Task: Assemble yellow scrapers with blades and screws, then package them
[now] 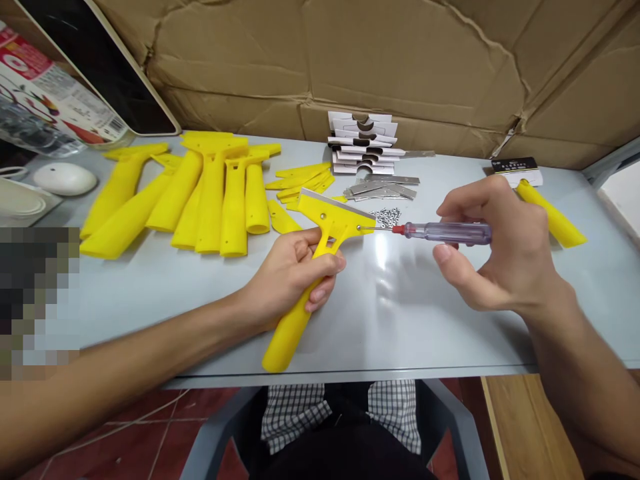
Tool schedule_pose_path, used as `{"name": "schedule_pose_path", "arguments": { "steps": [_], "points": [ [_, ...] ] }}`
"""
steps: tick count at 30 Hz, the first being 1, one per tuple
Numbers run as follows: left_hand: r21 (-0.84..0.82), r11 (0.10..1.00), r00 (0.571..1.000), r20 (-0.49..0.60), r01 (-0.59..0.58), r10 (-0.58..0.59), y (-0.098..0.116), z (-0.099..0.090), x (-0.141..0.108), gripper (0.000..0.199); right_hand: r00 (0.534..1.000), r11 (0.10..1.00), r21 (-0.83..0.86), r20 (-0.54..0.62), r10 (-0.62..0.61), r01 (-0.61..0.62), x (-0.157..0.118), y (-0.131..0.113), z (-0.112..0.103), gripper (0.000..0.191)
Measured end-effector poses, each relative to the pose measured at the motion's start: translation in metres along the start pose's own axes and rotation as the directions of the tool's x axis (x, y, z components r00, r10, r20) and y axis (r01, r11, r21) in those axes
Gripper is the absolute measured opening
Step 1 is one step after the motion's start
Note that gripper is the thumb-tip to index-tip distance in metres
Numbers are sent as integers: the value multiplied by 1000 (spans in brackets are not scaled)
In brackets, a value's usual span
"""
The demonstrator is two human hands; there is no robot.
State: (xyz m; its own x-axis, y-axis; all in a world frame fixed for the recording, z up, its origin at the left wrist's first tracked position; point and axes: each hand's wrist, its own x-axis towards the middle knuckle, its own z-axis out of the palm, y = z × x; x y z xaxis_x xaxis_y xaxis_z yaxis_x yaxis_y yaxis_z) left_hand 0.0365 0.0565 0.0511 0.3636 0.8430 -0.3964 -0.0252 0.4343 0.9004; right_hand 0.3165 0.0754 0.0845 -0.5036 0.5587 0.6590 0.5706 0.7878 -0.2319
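Note:
My left hand (pixel 305 267) is wrapped around the neck of a yellow scraper (pixel 290 333), its handle slanting toward the table's front edge. A metal blade (pixel 333 201) runs along the scraper's head, and two screws show in it. My right hand (pixel 510 253) holds a screwdriver (pixel 450 232) with a clear purplish handle and red collar, thumb below and fingers above and behind. The thin shaft points left, its tip at the right screw (pixel 359 228) of the head. Behind the head lies a pile of small screws (pixel 389 217).
Several yellow scraper handles (pixel 207 200) lie at left, near flat yellow pieces (pixel 305 179). Loose blades (pixel 385 187) and stacked white blade sleeves (pixel 365 143) are at the back. Another scraper (pixel 553 213) with a black-and-white cover lies right. A phone (pixel 100 60) and white mouse (pixel 65 179) are left.

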Motion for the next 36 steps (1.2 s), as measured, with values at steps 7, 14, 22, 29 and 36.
{"name": "schedule_pose_path", "arguments": {
  "steps": [7,14,22,29,36],
  "points": [
    [-17,1000,1000,-5,4,-4,2,0,0,26,995,995,-75,-67,-73,68,2,1,5,18],
    [-19,1000,1000,-3,6,-6,1,0,0,26,1000,999,-38,-7,23,-23,-3,-2,2,18],
    [-28,1000,1000,-12,0,-1,-1,-2,2,25,997,990,-139,-76,24,-34,-2,-1,4,24],
    [-9,1000,1000,-11,9,-9,2,1,-1,26,999,988,-155,-40,-10,4,1,3,2,27],
    [-8,1000,1000,-8,9,-9,2,2,-1,26,1000,1000,-11,17,25,-25,0,-3,1,13]
  ]
}}
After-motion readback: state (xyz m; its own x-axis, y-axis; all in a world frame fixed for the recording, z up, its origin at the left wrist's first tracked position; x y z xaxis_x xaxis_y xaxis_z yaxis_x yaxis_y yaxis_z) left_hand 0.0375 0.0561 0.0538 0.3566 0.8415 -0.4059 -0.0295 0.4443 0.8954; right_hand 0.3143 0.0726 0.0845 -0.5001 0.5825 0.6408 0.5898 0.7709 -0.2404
